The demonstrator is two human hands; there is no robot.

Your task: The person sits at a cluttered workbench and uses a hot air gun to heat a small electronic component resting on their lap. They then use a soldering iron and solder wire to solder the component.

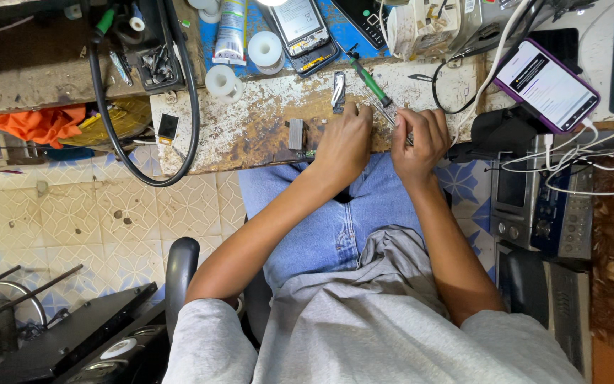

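Gripping a screwdriver (pixel 371 82) in right hand (pixel 418 139).

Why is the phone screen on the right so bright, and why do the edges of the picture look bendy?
Head view: the purple-cased phone glows white, washing out its screen; the wide lens curves the workbench edge and floor tiles; the left hand and right hand stay sharp and evenly lit.

Phone repair workshop: worn workbench (pixel 250 128), opened phones (pixel 303 32), screwdriver (pixel 371 82), solder spools (pixel 264 50)
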